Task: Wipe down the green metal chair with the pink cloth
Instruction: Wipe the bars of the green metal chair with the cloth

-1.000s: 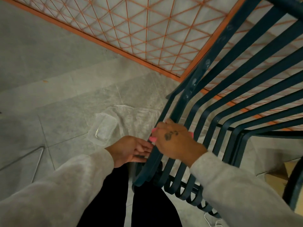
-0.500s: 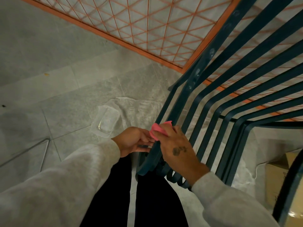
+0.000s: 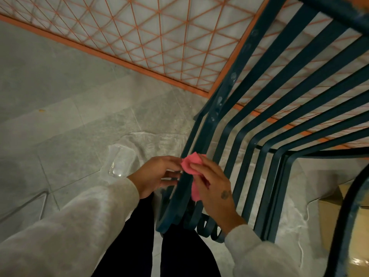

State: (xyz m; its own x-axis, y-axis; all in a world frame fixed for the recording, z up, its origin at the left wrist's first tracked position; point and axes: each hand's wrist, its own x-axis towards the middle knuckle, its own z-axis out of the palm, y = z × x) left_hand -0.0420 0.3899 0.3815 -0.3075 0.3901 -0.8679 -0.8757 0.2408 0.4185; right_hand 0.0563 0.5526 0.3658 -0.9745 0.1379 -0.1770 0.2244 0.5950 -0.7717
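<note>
Pink cloth [image 3: 192,166] sits bunched at the picture's centre, draped over the outermost slat of the green chair [image 3: 265,116], with one tail hanging down at 6 o'clock from the bunch. In the head view, the right hand [image 3: 214,188] comes in from 5 o'clock, forearm in a pale grey sleeve [image 3: 257,254], wrist bent, fingers closed over the cloth and pressing it against the slat. The left hand [image 3: 157,174] reaches from 8 o'clock, palm turned toward the chair, fingers loosely curled and half open, their tips touching the near edge of the cloth and the slat; whether it grips the cloth I cannot tell. The chair's dark slats fan from the hands toward 1 and 2 o'clock, bending partway. A clear plastic tub [image 3: 120,163] lies on the grey tile floor [image 3: 60,136] at 9 o'clock of the left hand. Orange wire mesh [image 3: 149,37] fills 12 o'clock. Black trouser legs [image 3: 137,236] show at 6 o'clock.
</note>
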